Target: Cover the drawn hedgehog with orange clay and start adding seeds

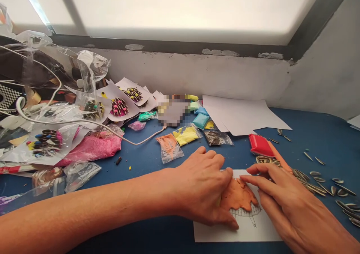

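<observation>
A white sheet of paper (213, 233) lies before me with a pencil outline of a small animal on it, its legs and scalloped edge showing. Flattened orange modelling clay (239, 197) covers most of the outline's body. My left hand (194, 188) rests over the left side of clay and paper, thumb spread below and the other fingers reaching past the top. With its index fingertip at the clay's upper edge, my right hand (289, 201) hovers over the right side, fingers extended. Neither hand grips anything visible.
Sunflower seeds (306, 182) lie scattered at right, beside a red clay packet (261, 145). Behind are orange (169, 148) and yellow clay bags (185, 134), and blank paper sheets (239, 111). Seed-covered clay models (119, 107), plastic bags and a white cable (92, 122) crowd the left.
</observation>
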`<state>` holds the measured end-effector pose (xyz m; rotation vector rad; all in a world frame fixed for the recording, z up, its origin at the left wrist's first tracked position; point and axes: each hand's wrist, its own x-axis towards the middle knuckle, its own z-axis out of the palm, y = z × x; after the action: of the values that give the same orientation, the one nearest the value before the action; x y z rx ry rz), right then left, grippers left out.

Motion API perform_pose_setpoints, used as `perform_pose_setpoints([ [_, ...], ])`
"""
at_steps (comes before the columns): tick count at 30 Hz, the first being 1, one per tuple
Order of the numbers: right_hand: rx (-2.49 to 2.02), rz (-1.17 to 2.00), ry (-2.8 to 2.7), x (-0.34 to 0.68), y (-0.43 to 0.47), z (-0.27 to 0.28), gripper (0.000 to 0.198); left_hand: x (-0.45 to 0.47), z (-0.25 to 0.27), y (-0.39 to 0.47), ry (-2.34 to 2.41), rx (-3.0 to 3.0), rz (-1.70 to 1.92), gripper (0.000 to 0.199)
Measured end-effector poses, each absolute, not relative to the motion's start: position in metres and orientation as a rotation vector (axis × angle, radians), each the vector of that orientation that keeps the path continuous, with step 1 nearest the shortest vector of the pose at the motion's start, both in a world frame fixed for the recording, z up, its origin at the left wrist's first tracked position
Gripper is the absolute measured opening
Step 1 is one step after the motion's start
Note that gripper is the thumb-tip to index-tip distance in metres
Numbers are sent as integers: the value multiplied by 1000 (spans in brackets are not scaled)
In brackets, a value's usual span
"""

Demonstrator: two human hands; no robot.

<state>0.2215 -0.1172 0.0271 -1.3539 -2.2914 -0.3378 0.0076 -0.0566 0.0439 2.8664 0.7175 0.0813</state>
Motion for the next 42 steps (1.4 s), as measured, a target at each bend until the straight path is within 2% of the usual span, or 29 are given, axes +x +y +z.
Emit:
perform_pose_setpoints([
  [6,-1374,-263,-2321,222,-117,23,23,9,46,-56,717,2857,52,63],
  [11,-1441,-180,-2362,223,-118,19,28,11,49,-57,740,2846,20,66],
  [18,-1401,-297,-2303,227,-118,18,28,9,47,-56,732,2858,47,66],
  [42,-1378,-323,-2415,240,-126,13,32,9,49,-56,746,2831,9,62],
])
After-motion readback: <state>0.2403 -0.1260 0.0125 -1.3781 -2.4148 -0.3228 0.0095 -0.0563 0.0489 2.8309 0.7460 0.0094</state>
